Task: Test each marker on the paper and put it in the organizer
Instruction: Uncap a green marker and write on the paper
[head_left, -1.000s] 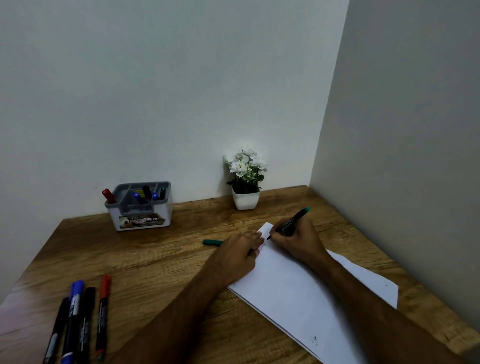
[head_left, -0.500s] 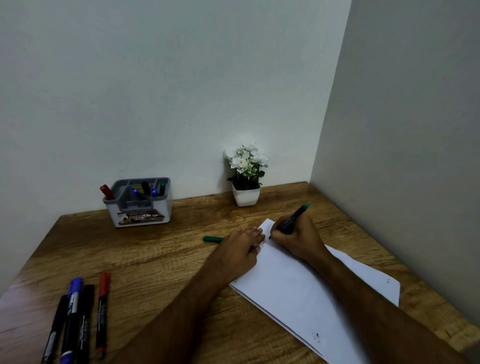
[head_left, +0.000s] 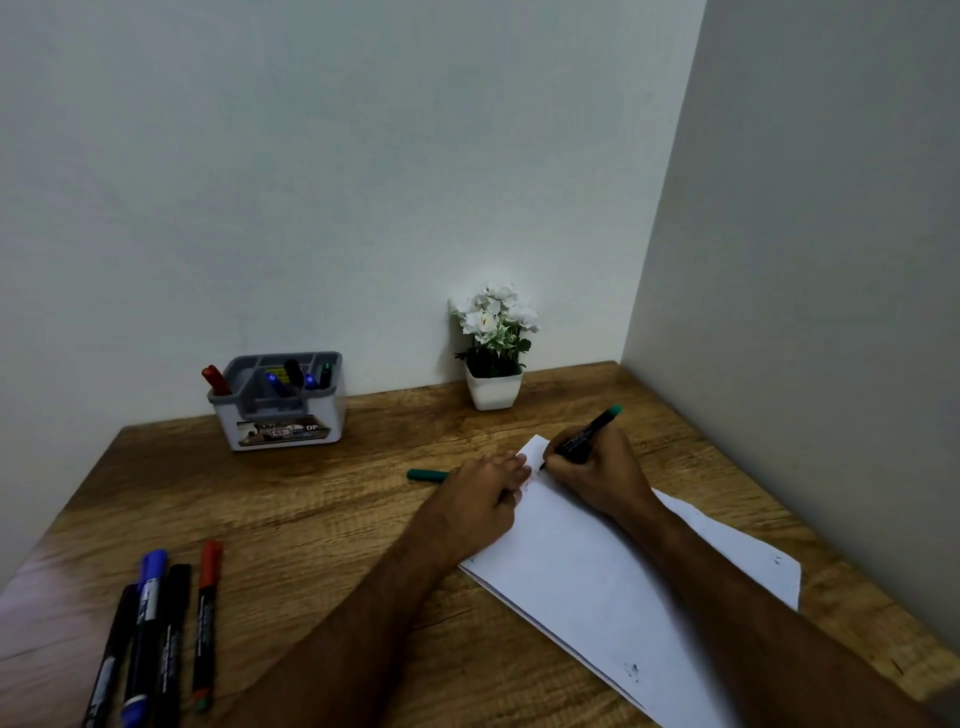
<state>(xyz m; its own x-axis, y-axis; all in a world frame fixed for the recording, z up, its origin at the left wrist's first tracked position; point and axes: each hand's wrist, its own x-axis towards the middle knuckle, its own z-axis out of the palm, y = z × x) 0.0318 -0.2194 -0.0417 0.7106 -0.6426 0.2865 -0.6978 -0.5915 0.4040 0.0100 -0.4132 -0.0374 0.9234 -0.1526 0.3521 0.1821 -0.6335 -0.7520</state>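
My right hand grips a black marker with a green end, its tip down on the far corner of the white paper. My left hand rests on the paper's left edge and holds the green cap, which sticks out to the left. The grey and white organizer stands at the back left by the wall with several markers upright in it. Several more markers lie side by side at the table's front left.
A white pot with white flowers stands at the back, close behind the paper. Walls close off the wooden table at the back and on the right. Small ink marks dot the paper's near edge.
Both hands stay at the paper's far corner, the right hand shifting only slightly with the marker. The view has tilted a little.
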